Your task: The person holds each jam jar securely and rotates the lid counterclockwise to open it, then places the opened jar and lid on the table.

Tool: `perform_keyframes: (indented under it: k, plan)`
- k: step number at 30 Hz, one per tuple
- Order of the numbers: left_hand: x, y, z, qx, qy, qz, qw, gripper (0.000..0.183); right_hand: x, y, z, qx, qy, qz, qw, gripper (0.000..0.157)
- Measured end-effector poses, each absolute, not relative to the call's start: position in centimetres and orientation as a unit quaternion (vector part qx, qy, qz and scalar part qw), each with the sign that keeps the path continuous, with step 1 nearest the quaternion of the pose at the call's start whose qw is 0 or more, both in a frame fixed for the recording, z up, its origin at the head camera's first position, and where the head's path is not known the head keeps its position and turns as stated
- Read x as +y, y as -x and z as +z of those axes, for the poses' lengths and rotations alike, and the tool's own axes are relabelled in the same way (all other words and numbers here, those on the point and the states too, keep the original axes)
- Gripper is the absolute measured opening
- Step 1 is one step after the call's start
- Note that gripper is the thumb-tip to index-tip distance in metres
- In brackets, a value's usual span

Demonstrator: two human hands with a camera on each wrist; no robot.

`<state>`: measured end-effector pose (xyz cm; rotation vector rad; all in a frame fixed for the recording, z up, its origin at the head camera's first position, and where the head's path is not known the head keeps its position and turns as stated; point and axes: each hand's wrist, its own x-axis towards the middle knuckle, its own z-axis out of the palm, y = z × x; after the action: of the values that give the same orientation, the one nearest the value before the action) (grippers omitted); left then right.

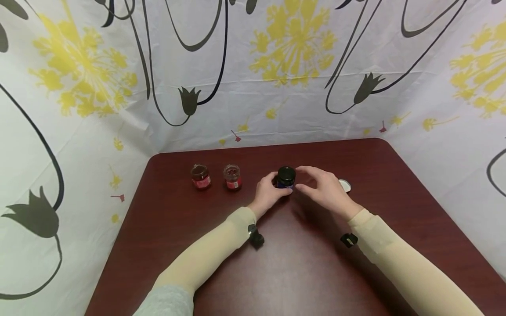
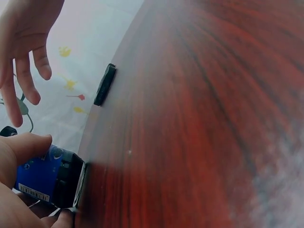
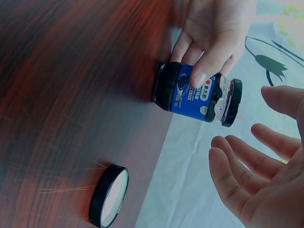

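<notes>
My left hand (image 1: 266, 193) grips a small glass jar (image 1: 286, 176) that stands upright on the table. In the right wrist view, this jar (image 3: 190, 97) has a blue label, dark contents and a black lid (image 3: 232, 102) on its mouth. The left thumb (image 3: 216, 59) lies across the label. Just right of the jar, my right hand (image 1: 326, 188) is held apart from it, fingers spread and relaxed, with nothing in them. A loose black lid (image 3: 109, 197) lies on the table, its white inside facing up; in the head view this lid (image 1: 345, 185) is beyond the right hand.
Two glass jars without lids stand left of my hands: one with a pink-red label (image 1: 201, 180) and one with a red label (image 1: 233, 181). The dark red wooden table (image 1: 245, 272) is bordered by a patterned white cloth (image 1: 253, 109) at the back and sides.
</notes>
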<state>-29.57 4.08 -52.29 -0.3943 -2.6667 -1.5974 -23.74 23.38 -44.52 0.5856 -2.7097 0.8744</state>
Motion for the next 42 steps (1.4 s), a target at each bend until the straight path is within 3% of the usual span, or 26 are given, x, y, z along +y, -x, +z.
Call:
perform_keyframes:
  k: [26, 42]
  plan:
    - [4.3, 29.4, -52.5, -0.83, 0.118, -0.544, 0.023, 0.058, 23.5, 24.1, -44.5, -0.924, -0.199, 0.304, 0.118, 0.05]
    - [3.7, 28.4, -51.8, -0.824, 0.116, -0.552, 0.063, 0.061, 23.2, 24.2, -44.1, -0.92, -0.201, 0.314, 0.122, 0.053]
